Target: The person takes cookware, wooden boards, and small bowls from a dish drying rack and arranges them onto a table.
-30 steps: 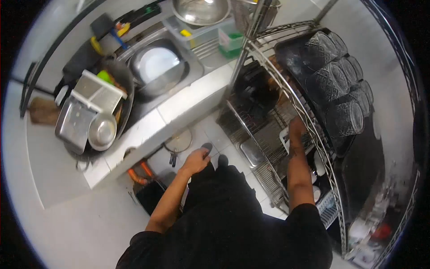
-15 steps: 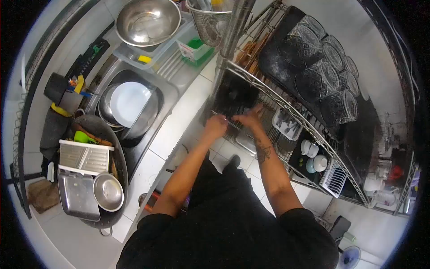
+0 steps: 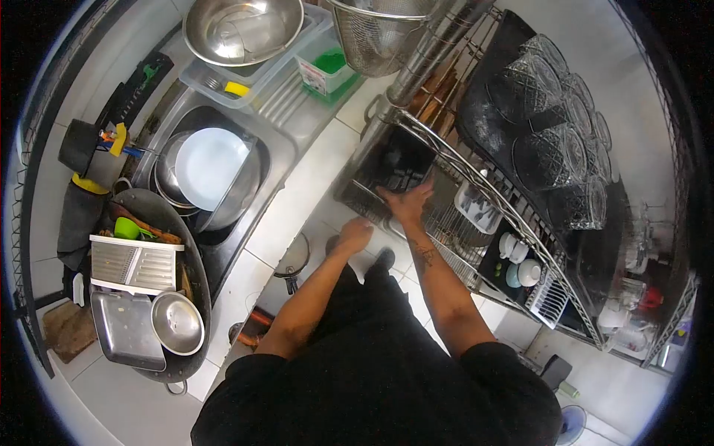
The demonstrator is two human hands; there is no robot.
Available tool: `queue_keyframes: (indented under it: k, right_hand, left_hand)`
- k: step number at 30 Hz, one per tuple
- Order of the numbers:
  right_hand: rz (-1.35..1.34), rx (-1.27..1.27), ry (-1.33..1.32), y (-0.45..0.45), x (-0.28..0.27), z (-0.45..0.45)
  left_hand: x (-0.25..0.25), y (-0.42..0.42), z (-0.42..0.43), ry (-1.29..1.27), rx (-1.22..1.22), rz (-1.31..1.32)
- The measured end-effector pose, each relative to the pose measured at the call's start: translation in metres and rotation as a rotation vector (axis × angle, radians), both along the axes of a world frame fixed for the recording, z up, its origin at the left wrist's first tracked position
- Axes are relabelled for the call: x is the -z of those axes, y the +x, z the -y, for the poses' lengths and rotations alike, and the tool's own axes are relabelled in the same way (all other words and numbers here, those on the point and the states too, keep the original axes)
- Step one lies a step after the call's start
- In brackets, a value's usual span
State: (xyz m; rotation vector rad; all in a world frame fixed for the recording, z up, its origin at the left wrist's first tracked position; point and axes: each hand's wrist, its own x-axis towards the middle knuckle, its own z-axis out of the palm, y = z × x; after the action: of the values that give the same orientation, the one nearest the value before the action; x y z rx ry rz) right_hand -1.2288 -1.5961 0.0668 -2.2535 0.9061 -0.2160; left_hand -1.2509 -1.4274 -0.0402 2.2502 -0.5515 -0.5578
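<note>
My right hand (image 3: pixel 407 202) is at the front of a lower level of the wire rack, by the near edge of a black bin (image 3: pixel 402 157). Its thumb and fingers are spread apart; whether they touch the bin I cannot tell. Closer to my body, my left hand (image 3: pixel 355 236) hangs over the floor with its fingers curled in. Whatever it may hold is hidden. Right of my right hand, a white tray of cutlery (image 3: pixel 478 209) sits on the rack.
Upturned glass mugs (image 3: pixel 550 141) stand on a dark tray on the upper rack. White cups (image 3: pixel 513 247) and a white slotted rack (image 3: pixel 552 297) are lower down. To the left, a sink (image 3: pixel 256 167) holds bowls, and a large wok (image 3: pixel 195 260) carries a grater and metal pans.
My left hand has drawn back from the rack toward my body. My right hand has shifted slightly left, its fingers now spread by the black bin. The view has moved a little.
</note>
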Motion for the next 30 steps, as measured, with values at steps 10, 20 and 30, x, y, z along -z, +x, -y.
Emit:
queue_keyframes:
  k: [10,20,30]
  right_hand:
    - [0.205,0.181,0.187,0.054,-0.044,0.082]
    - [-0.360,-0.157,-0.176,0.072,-0.030,0.159]
    - [-0.770,-0.289,-0.481,0.034,-0.001,0.186]
  left_hand:
    - [-0.126,0.031,0.043,-0.444,-0.271,-0.059]
    - [-0.104,0.000,0.048,-0.336,-0.186,-0.051]
    - [-0.091,0.001,0.023,-0.221,-0.111,-0.022]
